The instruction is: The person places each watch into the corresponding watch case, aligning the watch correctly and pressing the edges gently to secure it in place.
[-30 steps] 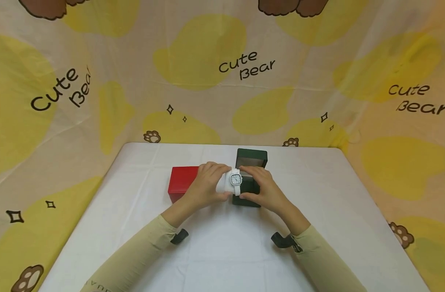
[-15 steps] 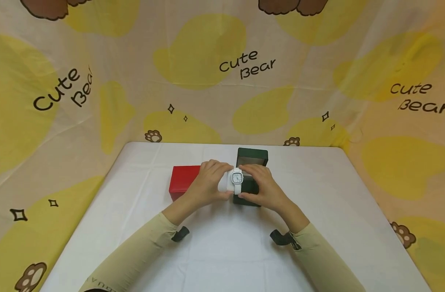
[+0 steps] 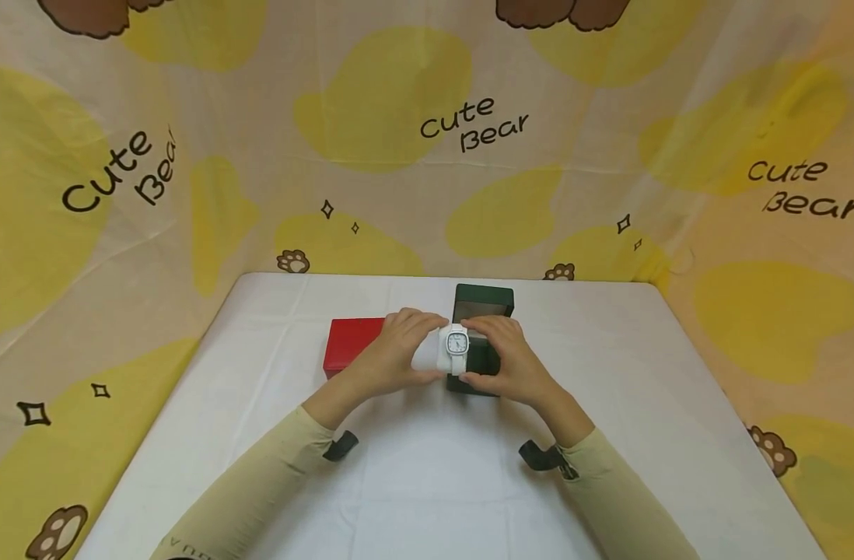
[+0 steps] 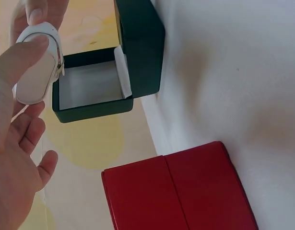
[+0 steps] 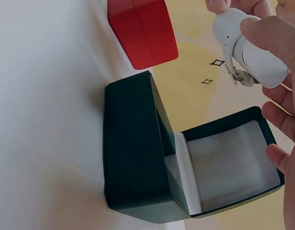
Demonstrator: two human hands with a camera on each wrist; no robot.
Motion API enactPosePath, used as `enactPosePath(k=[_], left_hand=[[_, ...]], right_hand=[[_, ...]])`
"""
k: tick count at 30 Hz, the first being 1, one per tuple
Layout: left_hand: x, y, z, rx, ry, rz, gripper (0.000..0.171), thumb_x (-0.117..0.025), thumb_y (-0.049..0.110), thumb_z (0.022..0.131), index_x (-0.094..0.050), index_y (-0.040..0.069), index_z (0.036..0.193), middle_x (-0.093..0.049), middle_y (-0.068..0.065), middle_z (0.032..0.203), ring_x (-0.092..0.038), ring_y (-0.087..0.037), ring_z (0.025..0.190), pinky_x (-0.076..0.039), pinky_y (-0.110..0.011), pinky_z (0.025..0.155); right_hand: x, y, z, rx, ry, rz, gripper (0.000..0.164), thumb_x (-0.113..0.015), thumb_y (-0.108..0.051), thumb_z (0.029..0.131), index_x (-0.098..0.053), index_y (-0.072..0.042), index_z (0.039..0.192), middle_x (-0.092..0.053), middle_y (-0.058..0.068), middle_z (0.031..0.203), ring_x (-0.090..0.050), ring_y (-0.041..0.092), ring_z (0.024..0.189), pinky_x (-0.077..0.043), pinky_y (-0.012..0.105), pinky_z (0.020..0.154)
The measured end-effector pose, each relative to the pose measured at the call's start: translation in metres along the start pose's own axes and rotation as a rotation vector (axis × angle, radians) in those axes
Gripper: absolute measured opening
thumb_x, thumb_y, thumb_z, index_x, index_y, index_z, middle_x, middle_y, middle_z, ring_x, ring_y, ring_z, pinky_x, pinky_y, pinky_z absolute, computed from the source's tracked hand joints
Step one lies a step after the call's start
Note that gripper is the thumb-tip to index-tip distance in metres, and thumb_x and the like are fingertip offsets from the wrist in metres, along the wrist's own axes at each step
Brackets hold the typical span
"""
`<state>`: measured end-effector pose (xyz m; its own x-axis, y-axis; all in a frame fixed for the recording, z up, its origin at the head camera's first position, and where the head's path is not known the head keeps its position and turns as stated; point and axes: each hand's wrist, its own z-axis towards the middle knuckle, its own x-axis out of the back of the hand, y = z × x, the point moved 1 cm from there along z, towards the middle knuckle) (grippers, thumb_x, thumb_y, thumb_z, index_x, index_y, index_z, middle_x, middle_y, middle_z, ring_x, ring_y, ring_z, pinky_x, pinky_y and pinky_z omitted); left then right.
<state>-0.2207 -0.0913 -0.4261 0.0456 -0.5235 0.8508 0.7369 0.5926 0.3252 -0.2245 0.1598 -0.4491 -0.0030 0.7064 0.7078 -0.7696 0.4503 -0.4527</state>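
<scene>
The left hand and right hand are pinching a smooth, rounded white cushion, a squarish watch circling it between their fingers; a pale-lined green box is gaping near the right fingers, a red box sitting near the left.

Head view looks down; closer wrist views share the green box

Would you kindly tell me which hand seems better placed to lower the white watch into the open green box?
Probably the right hand: in the head view it overlaps the green box, while the left hand overlaps the red box. Both hold the cushioned watch.
</scene>
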Motion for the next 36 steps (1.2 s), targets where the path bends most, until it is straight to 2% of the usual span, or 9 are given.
enactPosePath(k=[10,19,26,31,36], left_hand=[[0.0015,-0.0001,0.0014,-0.023,0.039,0.033,0.079,-0.094,0.035,0.072,-0.058,0.012,0.139,-0.064,-0.002,0.132,-0.051,-0.02,0.122,-0.039,-0.045,0.104],[0.0032,0.0011,-0.0004,-0.017,0.044,0.029,0.079,-0.094,0.034,0.072,-0.058,0.012,0.139,-0.064,-0.002,0.131,-0.05,-0.02,0.122,-0.039,-0.045,0.104],[0.0011,-0.0003,-0.0009,-0.045,0.047,0.039,0.076,-0.092,0.035,0.075,-0.058,0.013,0.139,-0.064,-0.002,0.133,-0.05,-0.019,0.123,-0.038,-0.044,0.105],[0.0008,0.0006,-0.0001,-0.03,0.053,0.038,0.076,-0.092,0.035,0.074,-0.059,0.013,0.138,-0.064,-0.001,0.132,-0.05,-0.019,0.122,-0.038,-0.045,0.105],[-0.0005,0.0,0.0023,-0.019,0.077,0.035,0.076,-0.092,0.033,0.073,-0.059,0.014,0.137,-0.063,-0.001,0.133,-0.051,-0.02,0.121,-0.037,-0.045,0.104]], right_hand=[[0.0038,-0.0029,0.0039,0.01,-0.035,-0.017,0.083,-0.091,-0.033,0.075,-0.052,-0.011,0.145,-0.059,0.005,0.14,-0.046,0.028,0.135,-0.027,0.053,0.112],[-0.0011,-0.0053,0.0067,0.018,-0.014,-0.012,0.081,-0.09,-0.032,0.075,-0.052,-0.01,0.143,-0.058,0.006,0.14,-0.046,0.029,0.135,-0.029,0.054,0.112],[-0.0052,-0.0038,0.0072,0.021,-0.008,-0.007,0.079,-0.09,-0.032,0.075,-0.053,-0.01,0.141,-0.058,0.005,0.139,-0.046,0.028,0.134,-0.029,0.053,0.11],[-0.0052,-0.004,0.0058,0.005,-0.015,-0.005,0.08,-0.09,-0.034,0.076,-0.052,-0.01,0.143,-0.058,0.005,0.14,-0.046,0.027,0.135,-0.028,0.053,0.112],[-0.0021,-0.0066,0.0063,-0.021,-0.009,0.033,0.082,-0.091,-0.029,0.078,-0.049,-0.013,0.146,-0.055,0.004,0.145,-0.046,0.027,0.136,-0.026,0.055,0.114]])
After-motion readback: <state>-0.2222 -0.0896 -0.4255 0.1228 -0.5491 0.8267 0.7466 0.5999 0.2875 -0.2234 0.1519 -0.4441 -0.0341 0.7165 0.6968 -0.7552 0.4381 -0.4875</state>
